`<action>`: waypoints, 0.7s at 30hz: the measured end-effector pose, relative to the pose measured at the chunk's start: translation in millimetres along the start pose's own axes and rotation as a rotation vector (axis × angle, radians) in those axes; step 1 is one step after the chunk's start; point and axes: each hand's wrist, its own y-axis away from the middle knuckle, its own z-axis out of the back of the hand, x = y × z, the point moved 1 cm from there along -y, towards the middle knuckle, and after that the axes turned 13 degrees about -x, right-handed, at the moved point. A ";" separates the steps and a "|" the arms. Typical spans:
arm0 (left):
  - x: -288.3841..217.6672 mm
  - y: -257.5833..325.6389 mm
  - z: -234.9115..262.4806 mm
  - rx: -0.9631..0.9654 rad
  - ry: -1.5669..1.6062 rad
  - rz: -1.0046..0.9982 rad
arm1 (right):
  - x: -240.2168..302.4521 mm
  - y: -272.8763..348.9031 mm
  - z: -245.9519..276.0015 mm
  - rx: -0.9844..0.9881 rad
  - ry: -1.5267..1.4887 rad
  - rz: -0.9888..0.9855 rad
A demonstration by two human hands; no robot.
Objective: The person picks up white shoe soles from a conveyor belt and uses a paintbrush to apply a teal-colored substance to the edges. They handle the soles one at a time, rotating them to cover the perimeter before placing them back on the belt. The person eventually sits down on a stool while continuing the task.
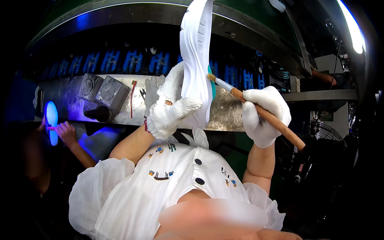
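A white shoe sole (196, 68) stands on edge in front of me, its grooved sidewall facing up and a strip of teal (213, 86) showing on its right side. Gripping its near end is my left hand (170, 106), in a white knit glove with a small hole in it. My right hand (266, 114), gloved too, is closed round the wooden handle of a paintbrush (276, 124). The bristles meet the sole's right edge beside the teal part. The underside of the sole is hidden from me.
Behind the metal worktop (226, 114) runs a row of blue holders (133, 61). Two clear containers (108, 92), a dark cup-like object (98, 114) and a red-handled brush (133, 98) lie to the left. Farther left, another person's hand (66, 132) holds a blue-lit sole (51, 120).
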 end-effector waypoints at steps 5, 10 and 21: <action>-9.2 1.0 -1.9 -0.040 0.185 0.024 | 5.2 2.1 7.8 -0.006 -0.021 0.112; -10.3 -1.6 2.8 -0.072 0.275 0.073 | 10.3 8.0 15.1 -0.029 -0.041 0.146; -45.9 -28.5 13.2 0.333 0.972 0.346 | -3.6 43.2 26.5 -0.530 -0.185 0.023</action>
